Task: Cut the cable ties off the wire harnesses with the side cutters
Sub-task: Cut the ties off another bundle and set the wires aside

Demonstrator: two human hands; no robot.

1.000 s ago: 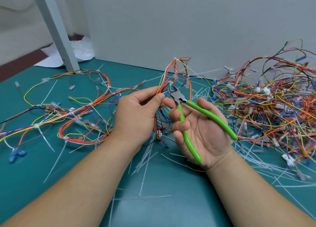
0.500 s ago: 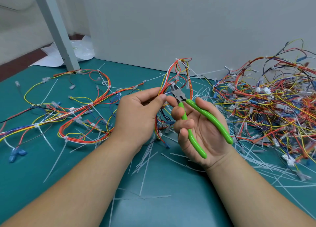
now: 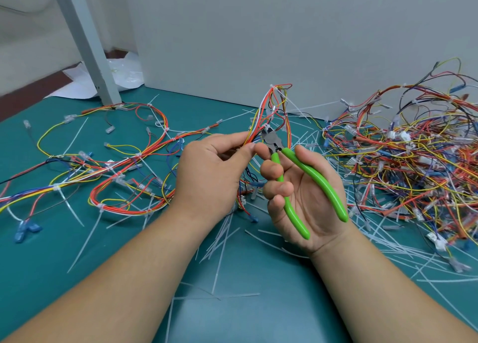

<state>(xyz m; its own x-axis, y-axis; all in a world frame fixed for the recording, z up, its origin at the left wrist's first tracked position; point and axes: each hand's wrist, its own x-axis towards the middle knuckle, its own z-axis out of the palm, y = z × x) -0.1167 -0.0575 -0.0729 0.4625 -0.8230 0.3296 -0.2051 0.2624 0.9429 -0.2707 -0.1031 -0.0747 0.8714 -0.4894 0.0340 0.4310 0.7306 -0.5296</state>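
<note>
Pinching a wire harness (image 3: pixel 271 104) upright above the table's (image 3: pixel 258 317) middle, the left hand (image 3: pixel 209 177) steadies it. The right hand (image 3: pixel 310 203) grips green side cutters (image 3: pixel 323 185), handles spread, tip at a white cable tie (image 3: pixel 266 126), seemingly ready to snip.

Harness pile (image 3: pixel 403 166) right on table (image 3: pixel 258 317); spread harness (image 3: pixel 111 166) left; cut ties (image 3: pixel 219 239) between.

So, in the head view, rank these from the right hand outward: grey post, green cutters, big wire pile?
1. Green cutters, held in the right hand.
2. Big wire pile, just to its right.
3. Grey post, far back left.
</note>
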